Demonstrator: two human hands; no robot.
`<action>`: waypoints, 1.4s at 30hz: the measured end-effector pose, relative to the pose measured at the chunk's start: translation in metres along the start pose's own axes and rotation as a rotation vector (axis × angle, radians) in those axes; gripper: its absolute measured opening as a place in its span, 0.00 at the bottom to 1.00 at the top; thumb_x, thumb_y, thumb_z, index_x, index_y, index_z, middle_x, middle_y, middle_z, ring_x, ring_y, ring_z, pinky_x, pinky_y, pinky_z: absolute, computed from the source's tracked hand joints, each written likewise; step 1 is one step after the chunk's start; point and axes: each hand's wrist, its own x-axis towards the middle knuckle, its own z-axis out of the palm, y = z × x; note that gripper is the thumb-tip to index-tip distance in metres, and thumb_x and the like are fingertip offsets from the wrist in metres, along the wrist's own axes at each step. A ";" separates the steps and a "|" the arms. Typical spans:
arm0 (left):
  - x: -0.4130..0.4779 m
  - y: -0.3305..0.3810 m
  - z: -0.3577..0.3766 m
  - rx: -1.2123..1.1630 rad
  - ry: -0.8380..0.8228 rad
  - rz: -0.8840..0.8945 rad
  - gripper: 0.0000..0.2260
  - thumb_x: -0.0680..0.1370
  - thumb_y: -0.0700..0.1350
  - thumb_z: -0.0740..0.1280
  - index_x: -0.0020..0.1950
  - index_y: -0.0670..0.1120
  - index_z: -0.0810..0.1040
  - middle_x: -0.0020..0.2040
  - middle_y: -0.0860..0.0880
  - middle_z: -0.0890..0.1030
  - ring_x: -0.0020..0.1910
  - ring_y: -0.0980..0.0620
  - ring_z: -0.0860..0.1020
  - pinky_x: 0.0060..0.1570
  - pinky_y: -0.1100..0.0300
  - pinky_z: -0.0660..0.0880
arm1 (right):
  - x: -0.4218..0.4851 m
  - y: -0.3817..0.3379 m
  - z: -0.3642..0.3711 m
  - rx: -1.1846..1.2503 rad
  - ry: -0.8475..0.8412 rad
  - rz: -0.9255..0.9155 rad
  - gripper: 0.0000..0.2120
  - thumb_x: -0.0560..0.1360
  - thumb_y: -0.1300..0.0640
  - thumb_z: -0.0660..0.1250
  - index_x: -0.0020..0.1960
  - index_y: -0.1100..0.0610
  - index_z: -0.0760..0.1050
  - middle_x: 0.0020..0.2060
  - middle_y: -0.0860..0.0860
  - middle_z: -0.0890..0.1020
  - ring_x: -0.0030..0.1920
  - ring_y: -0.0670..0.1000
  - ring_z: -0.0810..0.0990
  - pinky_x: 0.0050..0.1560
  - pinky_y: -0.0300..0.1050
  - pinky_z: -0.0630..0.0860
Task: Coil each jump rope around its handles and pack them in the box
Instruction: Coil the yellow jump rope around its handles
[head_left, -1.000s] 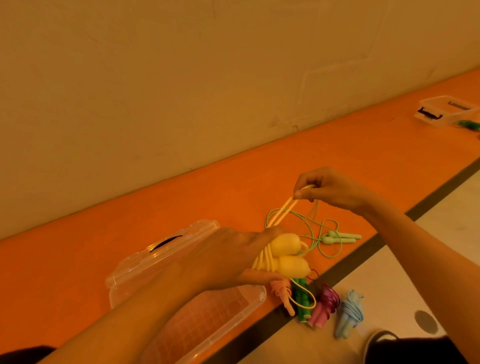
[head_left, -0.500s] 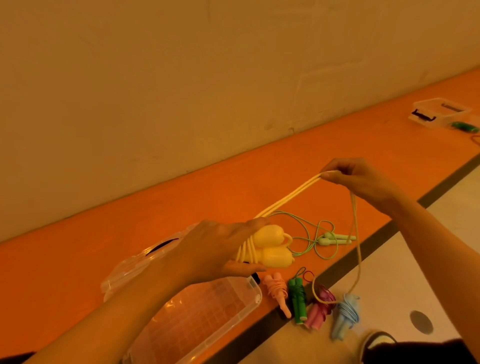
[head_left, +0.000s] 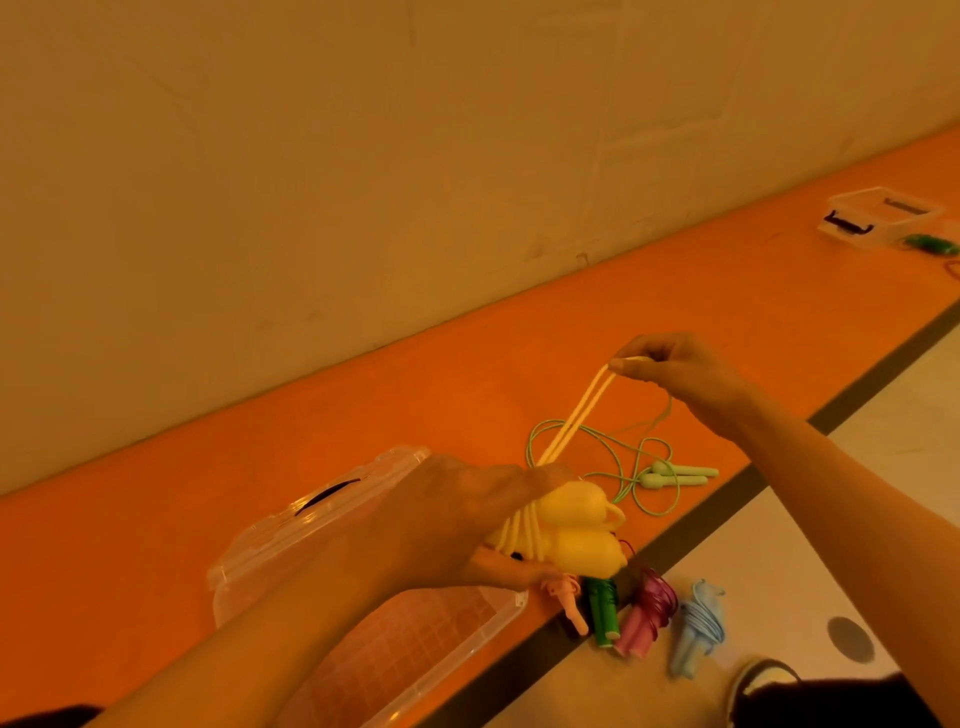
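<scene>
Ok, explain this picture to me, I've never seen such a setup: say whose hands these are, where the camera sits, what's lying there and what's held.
There is no machine here. A person works with bare hands, and the single camera sits on their head, looking forward and down. The left hand grips the two yellow handles, which have some turns of cord over them. The right hand pinches the yellow cord and holds it stretched away from the handles. On the orange surface lie an open clear box, its lid beside it, and a loose light green rope. Along its edge lie four coiled ropes: pink, dark green, magenta, blue.
</scene>
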 end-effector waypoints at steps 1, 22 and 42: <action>-0.002 -0.003 -0.002 -0.042 0.012 -0.064 0.31 0.76 0.69 0.64 0.74 0.56 0.62 0.44 0.55 0.82 0.30 0.57 0.76 0.25 0.56 0.73 | -0.002 0.002 -0.001 -0.001 -0.031 0.001 0.07 0.75 0.54 0.71 0.48 0.57 0.84 0.46 0.51 0.82 0.48 0.49 0.77 0.47 0.45 0.69; 0.005 -0.050 -0.026 -0.590 0.615 -0.959 0.21 0.73 0.66 0.64 0.60 0.56 0.73 0.39 0.52 0.79 0.30 0.58 0.74 0.26 0.61 0.68 | -0.044 0.004 0.035 -0.520 -0.381 -0.455 0.17 0.83 0.47 0.58 0.60 0.55 0.80 0.40 0.44 0.79 0.37 0.45 0.75 0.38 0.34 0.69; -0.011 -0.096 -0.003 -0.293 0.489 -1.221 0.22 0.76 0.67 0.65 0.62 0.53 0.73 0.49 0.50 0.80 0.42 0.49 0.79 0.39 0.53 0.75 | -0.057 -0.031 0.067 -0.781 -0.081 -0.640 0.10 0.82 0.56 0.62 0.60 0.57 0.76 0.50 0.52 0.80 0.42 0.52 0.79 0.40 0.49 0.77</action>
